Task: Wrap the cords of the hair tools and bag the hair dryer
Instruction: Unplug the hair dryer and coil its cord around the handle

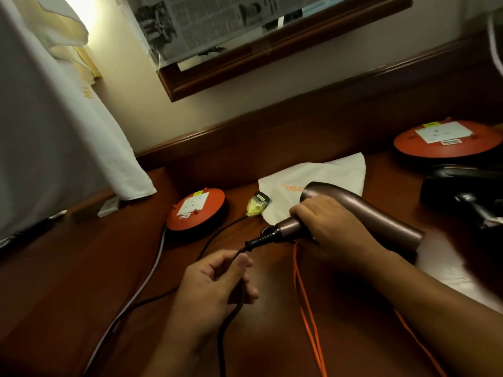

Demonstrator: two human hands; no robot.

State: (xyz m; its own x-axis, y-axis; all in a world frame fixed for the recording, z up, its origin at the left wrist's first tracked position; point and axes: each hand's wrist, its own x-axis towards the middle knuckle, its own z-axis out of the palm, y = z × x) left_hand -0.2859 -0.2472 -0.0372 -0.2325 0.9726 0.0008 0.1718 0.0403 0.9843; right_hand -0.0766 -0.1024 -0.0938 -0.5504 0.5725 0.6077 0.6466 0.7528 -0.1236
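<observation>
Cord-wrapping begins — right hand (pixel 330 231) grips the bronze metallic hair dryer (pixel 362 210), left hand (pixel 217 284) pinches its black cord (pixel 231 317) — next, loop it round the handle.

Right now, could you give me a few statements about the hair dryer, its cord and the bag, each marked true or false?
1. The right hand grips the hair dryer by its handle. True.
2. The left hand holds the black cord near the handle's strain relief. True.
3. The cord is already wound around the dryer. False: it trails loose across the wooden counter.
4. The dryer is inside the white bag. False: the bag lies flat behind it.
5. Two orange round socket units sit on the counter. True.
</observation>
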